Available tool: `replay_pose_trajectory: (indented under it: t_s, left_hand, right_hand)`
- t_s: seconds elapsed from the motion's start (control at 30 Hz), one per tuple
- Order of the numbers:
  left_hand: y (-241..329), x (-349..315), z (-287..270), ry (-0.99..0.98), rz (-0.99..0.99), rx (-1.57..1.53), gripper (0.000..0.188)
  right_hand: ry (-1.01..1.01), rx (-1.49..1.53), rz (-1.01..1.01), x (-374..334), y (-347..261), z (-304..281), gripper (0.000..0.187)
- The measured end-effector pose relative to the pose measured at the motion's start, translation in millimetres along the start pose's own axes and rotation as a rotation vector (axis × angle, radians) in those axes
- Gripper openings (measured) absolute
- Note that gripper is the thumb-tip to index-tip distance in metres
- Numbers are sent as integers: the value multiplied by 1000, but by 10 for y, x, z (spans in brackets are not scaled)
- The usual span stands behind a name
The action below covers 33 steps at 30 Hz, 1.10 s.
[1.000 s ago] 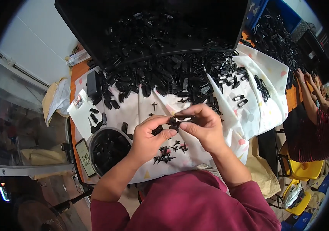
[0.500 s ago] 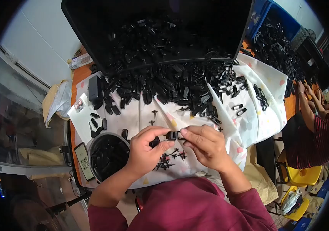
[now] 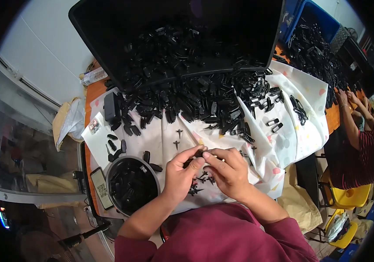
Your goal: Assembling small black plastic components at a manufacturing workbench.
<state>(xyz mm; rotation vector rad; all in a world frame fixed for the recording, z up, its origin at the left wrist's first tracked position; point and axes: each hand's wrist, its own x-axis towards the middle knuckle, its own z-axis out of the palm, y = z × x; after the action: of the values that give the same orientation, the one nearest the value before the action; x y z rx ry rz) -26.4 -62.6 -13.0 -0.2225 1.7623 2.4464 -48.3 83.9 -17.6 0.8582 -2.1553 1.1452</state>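
Observation:
My left hand (image 3: 180,174) and my right hand (image 3: 229,172) meet over the cloth, with thumbs and fingers pinched around a small black plastic piece (image 3: 199,153). Fingertips cover most of it, so its exact kind cannot be made out. Just beyond my hands lie thin black cross-shaped pieces (image 3: 177,144). More dark spiky pieces (image 3: 194,189) are bunched between my wrists, partly hidden. Left of my left hand stands a round dark bucket (image 3: 155,174) holding black plastic parts, with a few loose black parts (image 3: 147,156) next to it.
A large black bin (image 3: 91,39) lies tipped toward me, spilling a heap of black parts (image 3: 173,96) onto the patterned cloth (image 3: 302,135). A phone (image 3: 102,187) lies left of the bucket. At right, another person's arms (image 3: 349,120) are near a blue crate (image 3: 302,19) and yellow stools (image 3: 348,196).
My hands have drawn closer together and turned, now covering more of the black piece. My left hand has moved right, away from the bucket. The whole view has shifted slightly.

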Motion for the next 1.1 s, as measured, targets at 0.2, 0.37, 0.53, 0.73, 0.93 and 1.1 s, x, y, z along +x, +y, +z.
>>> replay_pose_trajectory:
  t_s: [0.2, 0.37, 0.53, 0.73, 0.93, 1.1]
  left_hand:
    - [62, -20, -101, -127, -142, -280, 20]
    - [0, 44, -145, -11, -182, -370, 20]
    - [-92, 169, -269, -27, -182, -544, 21]
    - [-171, 164, -159, -8, -97, -598, 22]
    - [-38, 245, -310, 143, -147, -521, 19]
    - [597, 496, -843, 394, -106, -250, 17]
  right_hand:
    - [-60, 414, 545, -126, -145, 25, 21]
    - [-21, 250, 350, -168, 18, 255, 20]
    - [-49, 337, 436, -34, 69, 383, 20]
    - [-68, 457, 478, 21, 84, 310, 24]
    - [-274, 421, 503, 46, 347, 335, 32]
    - [-465, -539, 140, -3, 1076, 86, 25]
